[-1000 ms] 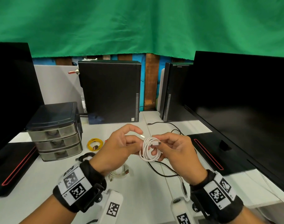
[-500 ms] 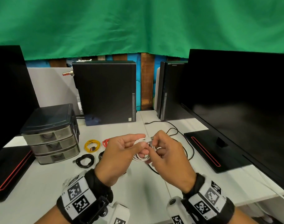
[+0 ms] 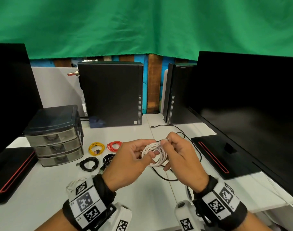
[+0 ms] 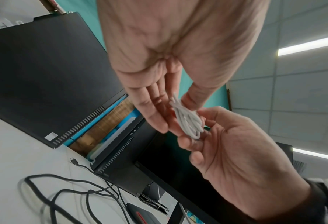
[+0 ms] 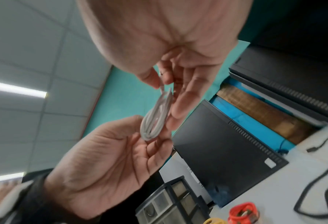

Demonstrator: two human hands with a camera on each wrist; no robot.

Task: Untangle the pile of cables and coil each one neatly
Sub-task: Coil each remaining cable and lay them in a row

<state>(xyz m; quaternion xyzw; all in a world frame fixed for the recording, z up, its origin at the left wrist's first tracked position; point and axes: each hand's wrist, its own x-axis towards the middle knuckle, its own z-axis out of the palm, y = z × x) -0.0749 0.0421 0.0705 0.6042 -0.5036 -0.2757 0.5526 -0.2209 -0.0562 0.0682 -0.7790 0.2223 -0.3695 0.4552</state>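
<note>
Both hands held the white cable coil (image 3: pixel 155 154) above the table (image 3: pixel 42 189): left hand (image 3: pixel 125 162) fingers pinched it, right hand (image 3: pixel 180 157) fingers clamped its end.

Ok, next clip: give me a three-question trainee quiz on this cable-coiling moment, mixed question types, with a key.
1. True or false: the white cable coil rests on the desk.
2. Which hand pinches the coil's free end at the top? A) left hand B) right hand
3. Fill in: beside the yellow coil on the desk lies a ___ coil.

Key
1. False; both hands hold it above the desk.
2. B; the right thumb and forefinger pinch the end, while the left hand holds the loops.
3. Red. Two black coils lie nearer the person, and a loose black cable is still uncoiled.
</note>
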